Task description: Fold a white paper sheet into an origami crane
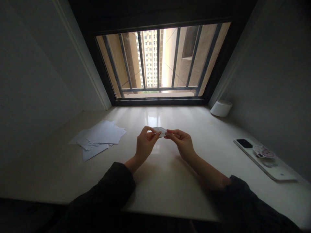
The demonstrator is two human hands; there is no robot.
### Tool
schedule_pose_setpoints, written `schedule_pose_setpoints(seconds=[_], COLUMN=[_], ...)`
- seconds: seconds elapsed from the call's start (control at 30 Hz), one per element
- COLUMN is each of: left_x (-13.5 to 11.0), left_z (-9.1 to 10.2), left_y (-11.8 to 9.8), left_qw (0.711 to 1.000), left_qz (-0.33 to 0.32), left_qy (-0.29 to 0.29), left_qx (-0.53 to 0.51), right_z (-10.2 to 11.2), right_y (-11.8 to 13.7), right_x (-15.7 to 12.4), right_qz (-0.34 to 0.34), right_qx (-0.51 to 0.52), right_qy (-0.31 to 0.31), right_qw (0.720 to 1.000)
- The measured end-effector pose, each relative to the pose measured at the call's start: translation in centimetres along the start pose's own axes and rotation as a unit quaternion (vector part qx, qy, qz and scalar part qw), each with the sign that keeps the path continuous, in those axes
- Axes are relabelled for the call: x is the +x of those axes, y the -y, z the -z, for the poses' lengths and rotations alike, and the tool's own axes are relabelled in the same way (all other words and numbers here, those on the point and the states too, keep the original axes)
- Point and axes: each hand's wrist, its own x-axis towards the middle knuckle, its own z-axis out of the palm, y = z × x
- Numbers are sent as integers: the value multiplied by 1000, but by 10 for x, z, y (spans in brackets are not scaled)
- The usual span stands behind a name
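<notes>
A small piece of folded white paper (161, 130) is held up between my two hands, above the pale sill. My left hand (146, 139) pinches its left side between thumb and fingers. At the right end, my right hand (181, 141) grips the paper with thumb and fingertips. Parts of the paper are hidden behind the fingers, so its full folded shape cannot be made out.
Loose white paper sheets (102, 134) lie overlapping on the sill (155, 181) at the left. A phone (279, 171) with a round grip on its back lies at the right. Behind it stands a white rounded object (221, 109), near the barred window (157, 64).
</notes>
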Motion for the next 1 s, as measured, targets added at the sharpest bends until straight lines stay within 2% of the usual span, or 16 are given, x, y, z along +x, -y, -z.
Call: schedule_pose_setpoints(seconds=[0.13, 0.43, 0.63, 1.0], left_x=[2, 1, 0, 3], left_z=[0, -1, -3, -2], left_y=[-1, -2, -1, -1], left_qw=[1000, 1000, 1000, 999], left_qz=[18, 4, 8, 13], left_qy=[-7, -16, -12, -29], left_qx=[-17, -11, -25, -39], right_z=[2, 0, -2, -1], right_y=[-2, 1, -2, -2], right_x=[2, 1, 0, 1], right_qz=[-8, 1, -6, -17], right_qx=[12, -8, -6, 9], right_qy=[-1, 14, -4, 19], right_qw=[1000, 1000, 1000, 1000])
